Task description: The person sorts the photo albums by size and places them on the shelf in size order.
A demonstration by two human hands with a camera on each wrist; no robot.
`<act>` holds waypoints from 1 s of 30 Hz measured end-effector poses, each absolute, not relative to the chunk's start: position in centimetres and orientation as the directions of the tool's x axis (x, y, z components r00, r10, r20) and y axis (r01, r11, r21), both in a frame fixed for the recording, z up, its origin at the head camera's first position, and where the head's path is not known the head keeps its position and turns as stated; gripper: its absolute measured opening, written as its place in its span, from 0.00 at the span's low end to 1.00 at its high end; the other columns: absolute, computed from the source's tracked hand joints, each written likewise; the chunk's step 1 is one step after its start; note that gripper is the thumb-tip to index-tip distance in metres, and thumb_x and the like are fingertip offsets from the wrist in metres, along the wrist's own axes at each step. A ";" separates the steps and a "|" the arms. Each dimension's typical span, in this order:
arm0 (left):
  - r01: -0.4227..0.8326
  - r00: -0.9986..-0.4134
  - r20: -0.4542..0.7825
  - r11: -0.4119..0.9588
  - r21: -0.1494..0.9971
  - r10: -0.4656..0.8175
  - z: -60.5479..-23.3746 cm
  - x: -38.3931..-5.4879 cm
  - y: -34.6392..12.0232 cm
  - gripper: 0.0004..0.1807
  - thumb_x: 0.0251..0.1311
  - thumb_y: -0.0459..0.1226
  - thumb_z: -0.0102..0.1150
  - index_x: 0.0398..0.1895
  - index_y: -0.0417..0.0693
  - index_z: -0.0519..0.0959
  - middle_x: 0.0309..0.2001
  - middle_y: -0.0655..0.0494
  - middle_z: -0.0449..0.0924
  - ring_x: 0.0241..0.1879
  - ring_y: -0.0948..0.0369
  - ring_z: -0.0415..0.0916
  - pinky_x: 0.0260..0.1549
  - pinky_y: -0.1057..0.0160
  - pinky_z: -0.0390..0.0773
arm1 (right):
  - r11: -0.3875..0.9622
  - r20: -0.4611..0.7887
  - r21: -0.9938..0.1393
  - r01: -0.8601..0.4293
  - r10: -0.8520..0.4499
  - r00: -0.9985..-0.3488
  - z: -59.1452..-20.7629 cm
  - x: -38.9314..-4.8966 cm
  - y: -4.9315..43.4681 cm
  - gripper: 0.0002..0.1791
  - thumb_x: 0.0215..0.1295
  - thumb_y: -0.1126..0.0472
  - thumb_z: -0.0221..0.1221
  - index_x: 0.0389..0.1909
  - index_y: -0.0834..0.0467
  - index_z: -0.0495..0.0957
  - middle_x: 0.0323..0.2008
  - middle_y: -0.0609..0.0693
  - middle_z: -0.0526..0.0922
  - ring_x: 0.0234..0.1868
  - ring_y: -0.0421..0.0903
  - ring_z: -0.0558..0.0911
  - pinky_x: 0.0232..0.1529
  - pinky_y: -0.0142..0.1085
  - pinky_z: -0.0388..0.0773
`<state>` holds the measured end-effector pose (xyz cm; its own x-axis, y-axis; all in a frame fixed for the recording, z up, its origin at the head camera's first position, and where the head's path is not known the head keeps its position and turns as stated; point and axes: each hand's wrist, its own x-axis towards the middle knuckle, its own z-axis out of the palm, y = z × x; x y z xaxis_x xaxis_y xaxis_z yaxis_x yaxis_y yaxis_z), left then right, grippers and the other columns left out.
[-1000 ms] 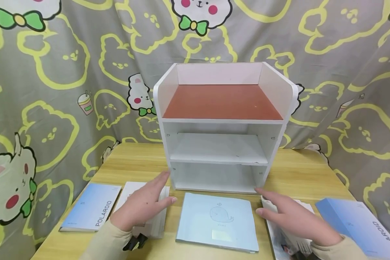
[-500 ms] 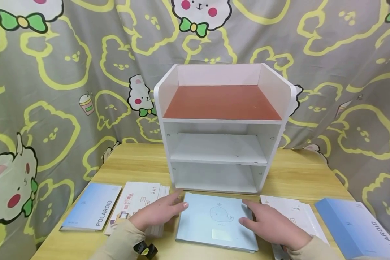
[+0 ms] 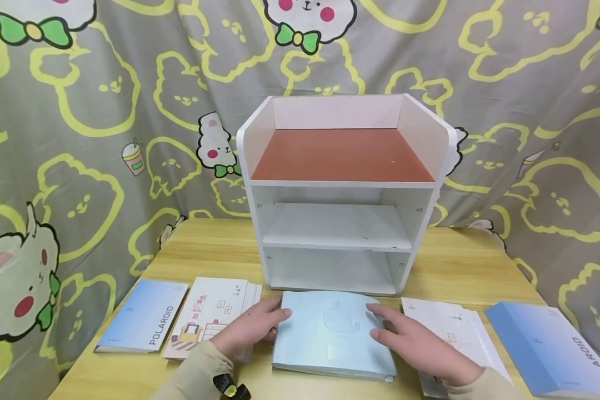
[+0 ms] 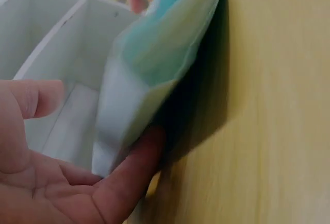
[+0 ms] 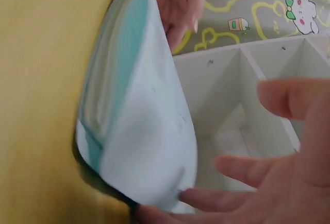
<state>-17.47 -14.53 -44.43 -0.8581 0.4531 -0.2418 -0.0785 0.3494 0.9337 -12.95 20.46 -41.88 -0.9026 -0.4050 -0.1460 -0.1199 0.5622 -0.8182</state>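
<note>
A light-blue book (image 3: 325,344) with a whale drawing lies between the hands, in front of the white shelf unit. My left hand (image 3: 252,328) is at its left edge. In the left wrist view, its fingers (image 4: 136,175) reach under the edge, while the thumb stands apart from the cover. My right hand (image 3: 415,341) is at the opposite edge, with fingertips (image 5: 188,195) touching the cover's rim and thumb raised away in the right wrist view. The cover bows up, showing pages (image 5: 111,64) between the covers.
Behind the book stands a white shelf unit (image 3: 337,247) with a red-brown top. A blue POLAROID album (image 3: 142,316) and white booklets (image 3: 215,311) lie left. White booklets (image 3: 452,328) and a thicker blue POLAROID box (image 3: 555,350) lie right. A patterned curtain (image 3: 180,83) hangs behind the wooden table (image 3: 215,239).
Both hands have come down and inward from above the side booklets to the edges of the light-blue book. The book has risen slightly and its cover now bows.
</note>
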 end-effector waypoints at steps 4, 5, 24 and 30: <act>-0.199 -0.847 -0.258 0.173 0.965 0.465 -45.2 -17.5 -14.0 0.46 0.74 0.44 0.54 0.82 0.41 0.37 0.77 0.33 0.48 0.54 0.48 0.78 0.47 0.48 0.83 | 0.428 -0.161 -0.904 -0.014 -0.369 -0.915 -42.4 -12.8 20.4 0.35 0.79 0.47 0.51 0.78 0.59 0.56 0.76 0.63 0.58 0.73 0.65 0.60 0.64 0.50 0.72; -0.229 -0.844 -0.262 0.128 0.965 0.468 -45.4 -17.4 -13.9 0.49 0.73 0.42 0.55 0.82 0.44 0.33 0.79 0.33 0.42 0.54 0.47 0.78 0.46 0.48 0.84 | 0.381 -0.165 -0.924 0.020 -0.353 -0.921 -42.5 -12.8 20.3 0.35 0.79 0.48 0.50 0.78 0.60 0.56 0.76 0.64 0.57 0.74 0.65 0.59 0.63 0.48 0.73; -0.225 -0.867 -0.125 -0.156 0.962 0.482 -45.3 -17.0 -13.6 0.57 0.65 0.30 0.56 0.81 0.53 0.24 0.80 0.38 0.40 0.62 0.46 0.72 0.57 0.50 0.77 | -0.194 -0.199 -0.951 0.242 -0.218 -0.955 -44.1 -13.6 19.7 0.41 0.78 0.65 0.41 0.80 0.62 0.26 0.79 0.68 0.37 0.76 0.60 0.52 0.70 0.41 0.64; -0.179 -0.871 -0.096 -0.130 0.975 0.482 -43.5 -16.9 -13.5 0.56 0.66 0.33 0.58 0.81 0.54 0.25 0.82 0.48 0.31 0.78 0.44 0.39 0.73 0.44 0.50 | -0.211 -0.213 -0.933 0.291 -0.326 -0.921 -43.7 -13.3 19.3 0.38 0.81 0.60 0.39 0.81 0.60 0.29 0.69 0.62 0.64 0.54 0.46 0.80 0.52 0.37 0.80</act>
<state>-16.90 -13.46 -43.50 -0.8711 0.4817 -0.0958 -0.1793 -0.1304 0.9751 -13.33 19.27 -43.69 -0.9208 -0.3265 -0.2133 0.2909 -0.2108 -0.9332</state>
